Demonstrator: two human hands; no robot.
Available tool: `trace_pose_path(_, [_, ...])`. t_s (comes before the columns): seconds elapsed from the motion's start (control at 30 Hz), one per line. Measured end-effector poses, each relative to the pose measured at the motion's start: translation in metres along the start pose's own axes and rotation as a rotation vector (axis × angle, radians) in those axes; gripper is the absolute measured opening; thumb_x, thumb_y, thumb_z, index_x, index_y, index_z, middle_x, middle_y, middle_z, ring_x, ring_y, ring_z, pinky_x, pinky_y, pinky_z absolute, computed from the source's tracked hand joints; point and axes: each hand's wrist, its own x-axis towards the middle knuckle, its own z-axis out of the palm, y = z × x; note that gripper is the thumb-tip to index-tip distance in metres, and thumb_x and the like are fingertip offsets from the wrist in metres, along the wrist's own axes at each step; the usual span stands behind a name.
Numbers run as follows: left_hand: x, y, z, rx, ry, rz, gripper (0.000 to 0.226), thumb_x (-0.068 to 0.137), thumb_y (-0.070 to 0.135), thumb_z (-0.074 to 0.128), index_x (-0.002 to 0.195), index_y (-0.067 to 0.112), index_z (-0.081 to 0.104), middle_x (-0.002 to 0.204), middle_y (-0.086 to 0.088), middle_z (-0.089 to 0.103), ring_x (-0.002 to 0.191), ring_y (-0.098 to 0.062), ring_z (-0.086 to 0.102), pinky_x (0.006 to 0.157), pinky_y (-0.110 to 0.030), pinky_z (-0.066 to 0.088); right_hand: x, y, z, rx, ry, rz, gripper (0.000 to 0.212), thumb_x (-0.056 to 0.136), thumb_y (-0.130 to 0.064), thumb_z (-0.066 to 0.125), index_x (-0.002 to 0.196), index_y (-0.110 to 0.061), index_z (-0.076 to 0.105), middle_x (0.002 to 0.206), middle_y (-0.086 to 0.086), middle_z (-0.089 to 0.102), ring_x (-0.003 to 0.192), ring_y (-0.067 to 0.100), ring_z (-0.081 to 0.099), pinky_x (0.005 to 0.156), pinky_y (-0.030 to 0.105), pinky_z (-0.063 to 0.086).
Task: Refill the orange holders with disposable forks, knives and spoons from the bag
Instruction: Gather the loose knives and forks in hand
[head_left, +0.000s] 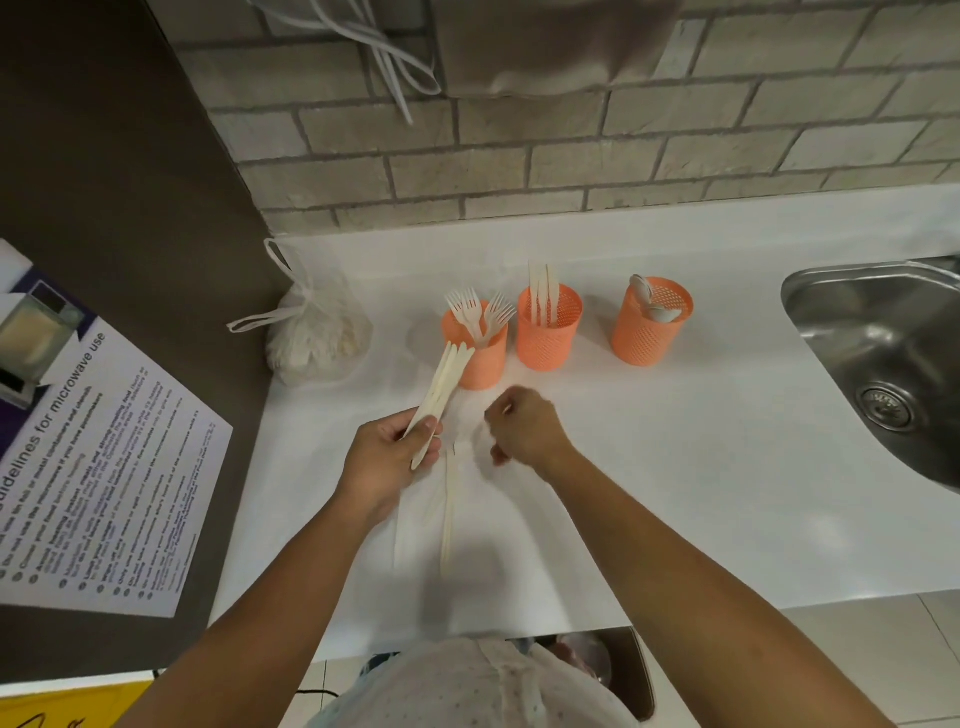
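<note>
Carefully now: our left hand (387, 457) grips a fanned knife bundle (441, 387); our right hand (524, 428), loosely curled, holds nothing we can see; knives may slip.

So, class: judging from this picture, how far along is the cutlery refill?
Early to midway. Each orange holder has only a few pieces: forks, knives, spoons. The left hand holds a bundle of knives; the right hand hovers over loose cutlery on the counter. The bag looks full, so most remains.
</note>
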Motion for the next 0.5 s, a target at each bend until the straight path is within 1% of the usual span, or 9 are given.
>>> trace_pose_path(0.07, [0.001, -0.002, -0.001, -0.009, 0.01, -0.005, 0.018, 0.102, 0.016, 0.068, 0.108, 0.004, 0.079, 0.083, -0.005, 0.073, 0.078, -0.016, 0.07, 0.08, -0.03, 0.062, -0.013, 0.007, 0.017, -0.287, -0.179, -0.009, 0.033, 0.096, -0.03, 0.055, 0.079, -0.005, 0.07, 0.058, 0.007, 0.073, 0.058, 0.02, 0.074, 0.071, 0.028, 0.063])
trace_pose_path(0.1, [0.002, -0.003, -0.001, -0.014, 0.012, -0.007, 0.018, 0.102, 0.016, 0.068, 0.108, 0.003, 0.079, 0.082, -0.005, 0.073, 0.077, -0.016, 0.07, 0.081, -0.031, 0.062, -0.018, 0.01, 0.027, -0.358, -0.218, -0.015, 0.037, 0.094, -0.036, 0.059, 0.073, -0.007, 0.068, 0.056, 0.005, 0.071, 0.057, 0.019, 0.072, 0.066, 0.026, 0.062])
trace_pose_path(0.13, [0.003, -0.003, -0.001, -0.017, 0.014, -0.009, 0.018, 0.102, 0.016, 0.068, 0.108, 0.003, 0.079, 0.081, -0.005, 0.073, 0.077, -0.017, 0.07, 0.082, -0.032, 0.062, -0.022, 0.015, 0.037, -0.405, -0.23, -0.025, 0.038, 0.091, -0.042, 0.063, 0.077, -0.007, 0.065, 0.067, 0.006, 0.072, 0.064, 0.021, 0.073, 0.066, 0.027, 0.06])
trace_pose_path(0.2, [0.003, -0.004, 0.001, -0.013, 0.018, -0.013, 0.018, 0.102, 0.016, 0.068, 0.108, 0.003, 0.079, 0.081, -0.006, 0.073, 0.076, -0.017, 0.07, 0.085, -0.035, 0.063, -0.027, 0.021, 0.053, -0.519, -0.222, -0.073, 0.043, 0.09, -0.048, 0.067, 0.104, -0.007, 0.065, 0.104, 0.01, 0.07, 0.096, 0.028, 0.07, 0.08, 0.032, 0.055])
trace_pose_path(0.23, [0.004, -0.005, 0.002, -0.01, 0.018, -0.013, 0.019, 0.102, 0.017, 0.068, 0.108, 0.003, 0.079, 0.081, -0.006, 0.073, 0.076, -0.017, 0.07, 0.085, -0.035, 0.063, -0.028, 0.022, 0.057, -0.556, -0.223, -0.089, 0.046, 0.092, -0.045, 0.068, 0.116, -0.007, 0.062, 0.115, 0.011, 0.065, 0.106, 0.03, 0.066, 0.085, 0.034, 0.053])
trace_pose_path(0.27, [0.004, -0.005, 0.002, -0.007, 0.017, -0.012, 0.018, 0.102, 0.017, 0.068, 0.108, 0.003, 0.079, 0.082, -0.006, 0.073, 0.076, -0.017, 0.07, 0.085, -0.035, 0.063, -0.027, 0.022, 0.058, -0.568, -0.222, -0.094, 0.044, 0.093, -0.039, 0.068, 0.122, -0.006, 0.06, 0.12, 0.011, 0.062, 0.109, 0.031, 0.064, 0.086, 0.034, 0.052])
trace_pose_path(0.37, [0.005, -0.005, 0.002, 0.002, 0.017, -0.008, 0.019, 0.102, 0.018, 0.068, 0.109, 0.005, 0.08, 0.084, -0.006, 0.073, 0.077, -0.017, 0.07, 0.082, -0.032, 0.062, -0.024, 0.02, 0.054, -0.524, -0.23, -0.066, 0.024, 0.09, -0.019, 0.067, 0.11, -0.007, 0.061, 0.116, 0.013, 0.064, 0.101, 0.032, 0.067, 0.081, 0.033, 0.056])
trace_pose_path(0.43, [0.005, -0.005, 0.001, 0.019, 0.026, -0.002, 0.019, 0.102, 0.019, 0.069, 0.11, 0.006, 0.08, 0.085, -0.006, 0.074, 0.078, -0.017, 0.07, 0.081, -0.031, 0.062, -0.021, 0.021, 0.046, -0.438, -0.237, -0.008, 0.014, 0.086, -0.016, 0.067, 0.094, -0.008, 0.06, 0.1, 0.012, 0.068, 0.085, 0.033, 0.073, 0.071, 0.033, 0.062])
trace_pose_path(0.5, [0.004, -0.004, 0.002, 0.027, 0.037, 0.005, 0.018, 0.102, 0.018, 0.068, 0.11, 0.007, 0.08, 0.087, -0.007, 0.074, 0.079, -0.016, 0.071, 0.08, -0.03, 0.061, -0.018, 0.021, 0.035, -0.35, -0.23, 0.047, 0.012, 0.082, -0.016, 0.066, 0.084, -0.006, 0.062, 0.078, 0.012, 0.07, 0.064, 0.03, 0.075, 0.059, 0.034, 0.064])
